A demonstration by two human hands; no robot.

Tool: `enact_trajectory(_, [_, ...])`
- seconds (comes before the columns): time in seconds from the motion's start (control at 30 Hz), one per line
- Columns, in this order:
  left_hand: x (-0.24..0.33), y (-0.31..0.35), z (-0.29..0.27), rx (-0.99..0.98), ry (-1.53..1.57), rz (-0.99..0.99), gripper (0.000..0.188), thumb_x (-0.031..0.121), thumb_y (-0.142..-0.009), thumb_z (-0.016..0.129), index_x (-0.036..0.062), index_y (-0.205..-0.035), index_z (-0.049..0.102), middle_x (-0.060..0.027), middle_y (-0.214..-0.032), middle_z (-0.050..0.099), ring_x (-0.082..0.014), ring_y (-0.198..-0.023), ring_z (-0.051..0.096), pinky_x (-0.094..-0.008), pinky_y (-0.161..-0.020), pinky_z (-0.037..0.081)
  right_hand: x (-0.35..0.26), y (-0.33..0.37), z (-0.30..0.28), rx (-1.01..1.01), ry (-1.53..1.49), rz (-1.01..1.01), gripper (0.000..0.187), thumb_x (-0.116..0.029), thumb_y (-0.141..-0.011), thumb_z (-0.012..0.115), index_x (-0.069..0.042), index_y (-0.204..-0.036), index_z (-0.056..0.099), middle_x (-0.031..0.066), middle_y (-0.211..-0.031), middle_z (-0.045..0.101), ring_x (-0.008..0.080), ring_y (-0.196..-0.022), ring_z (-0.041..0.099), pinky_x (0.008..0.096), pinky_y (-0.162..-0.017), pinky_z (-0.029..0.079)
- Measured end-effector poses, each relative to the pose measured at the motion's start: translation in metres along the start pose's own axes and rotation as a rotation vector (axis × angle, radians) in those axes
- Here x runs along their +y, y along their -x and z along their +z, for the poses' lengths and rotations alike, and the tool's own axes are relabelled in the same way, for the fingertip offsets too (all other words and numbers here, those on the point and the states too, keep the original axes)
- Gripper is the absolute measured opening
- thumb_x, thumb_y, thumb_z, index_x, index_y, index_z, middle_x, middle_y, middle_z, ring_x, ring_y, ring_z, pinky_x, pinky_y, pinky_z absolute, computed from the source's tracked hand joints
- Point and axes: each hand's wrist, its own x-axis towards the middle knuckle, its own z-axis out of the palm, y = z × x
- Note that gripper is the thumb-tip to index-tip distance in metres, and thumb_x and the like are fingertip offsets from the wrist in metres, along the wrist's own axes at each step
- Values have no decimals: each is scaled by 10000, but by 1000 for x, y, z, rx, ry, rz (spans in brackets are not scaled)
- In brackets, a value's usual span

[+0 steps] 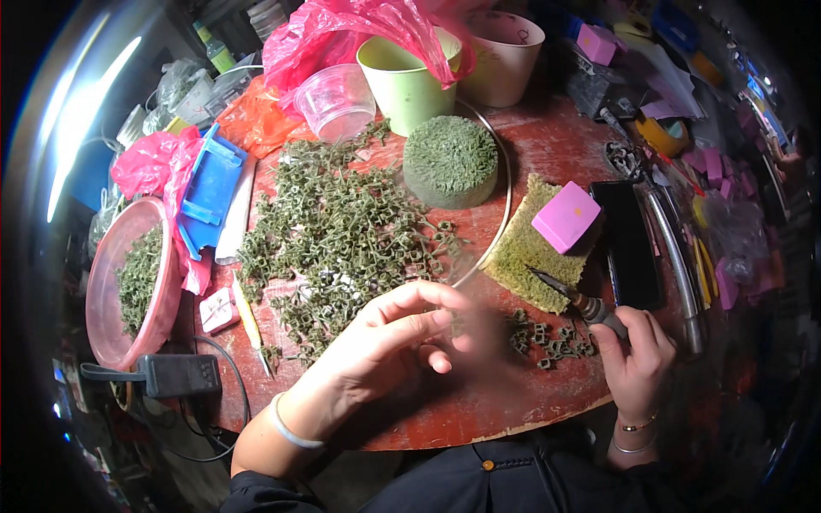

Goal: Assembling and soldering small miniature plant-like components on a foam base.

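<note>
A: Surface?
B: Red table (445, 415), paint scuffed, edge chipped toward 5 o'clock. Green pieces (342, 231) heaped at 10, smaller bunch at 4.
A: Right hand (637, 346)?
B: At 4, fingers closed around a pointed tool (590, 306). Tip over the sponge (516, 256) at 3; contact, can't tell.
A: Left hand (393, 338)?
B: Near 6, fingers curled, thumb near index. Blur at the fingertips; can't tell if it pinches anything.
A: Rest of the tabletop?
B: Pink block (564, 218) on the sponge. Round green block (451, 167) at 1. Pale green cup (406, 94) at 12, pink bag (316, 38) draped over it. Pink bowl (104, 282) at 9, green bits inside.
A: Room?
B: Dark round the rim, bright light (94, 103) at 10, clutter along 2.
</note>
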Motion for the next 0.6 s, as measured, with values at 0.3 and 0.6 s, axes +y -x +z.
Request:
enact_trajectory(0.3, [3,-2,-5,-37,66,-26,193,129,-977,598,70,-1160,589,-24,-958,613,-118,-820,624,-235,-589,472,-9,0,0,-9,-47,-66,298,-273,-846,790,-38,-933,630,88,-686,564,272,-553,590,379,-494,445])
enact_trajectory(0.6, [6,1,-2,2,123,-54,209,107,-951,600,84,-1159,595,-8,-970,598,-115,-830,607,-236,-651,455,-10,0,10,-37,-140,-151,329,-288,-838,799,-21,-946,640,70,-667,565,235,-526,576,343,-478,444])
